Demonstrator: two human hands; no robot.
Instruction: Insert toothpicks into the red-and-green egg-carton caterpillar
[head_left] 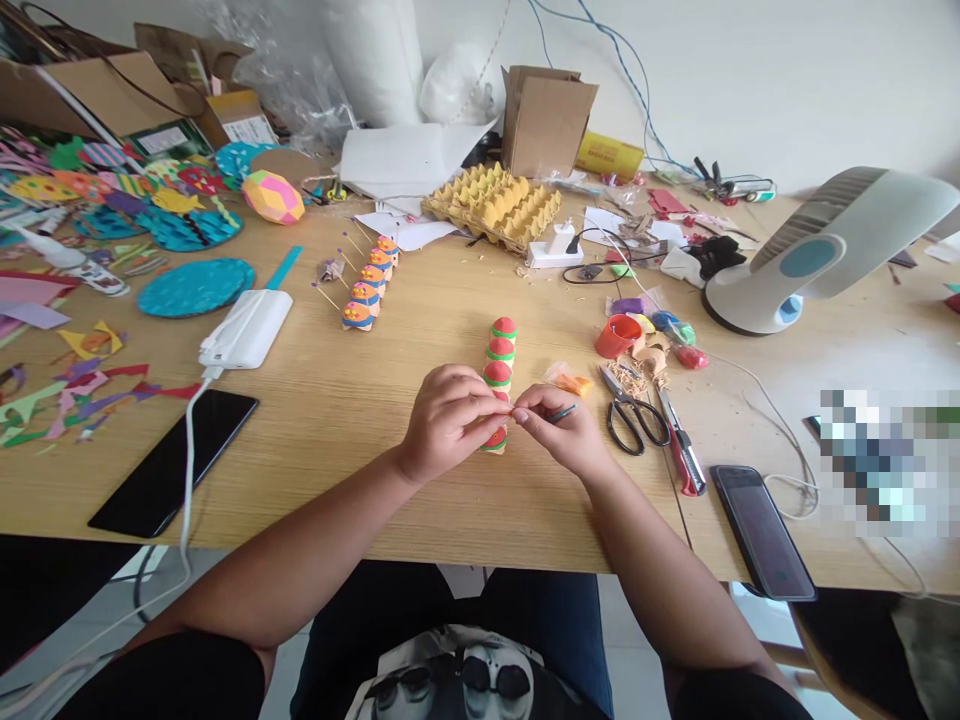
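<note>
Diffuse, bright light leaves soft shadows on the tabletop [427, 345], pixelated at right.

The row of rounded domes [500, 372] has red crowns above green bands; the second domed row [365, 290] pairs orange with blue. The flat oval disc [196, 287] is turquoise, the bumpy egg tray [491, 205] yellow, the wooden table [442, 310] light brown.

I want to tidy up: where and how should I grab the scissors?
Probably grip the scissors by their black handle loops, from the near side: the loops face the person, the blades point away, and the utility knife lies close on the right.
</note>
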